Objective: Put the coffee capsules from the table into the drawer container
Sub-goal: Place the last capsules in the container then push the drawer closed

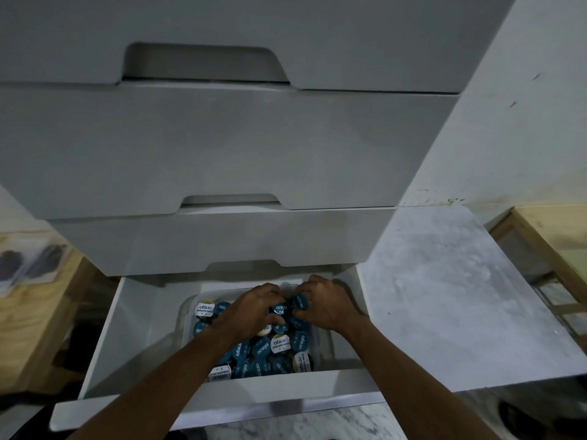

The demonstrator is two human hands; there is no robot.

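Observation:
The bottom white drawer (pixel 108 338) of a tall cabinet is pulled out. Inside it stands a clear container (pixel 190 304) heaped with coffee capsules (pixel 270 347), most with blue lids, a few with white ones. Both my hands are down in the container at its far end. My left hand (pixel 251 308) is curled over blue capsules, fingers closed around them. Close beside it, my right hand (pixel 324 301) grips a blue capsule (pixel 300 301) near the back rim. My forearms hide part of the heap.
Three shut white drawers (pixel 222 147) rise above the open one. A grey marble table top (pixel 444 296) lies right of the drawer. A wooden frame (pixel 546 242) stands far right, and a wooden surface (pixel 31 312) with dark items lies left.

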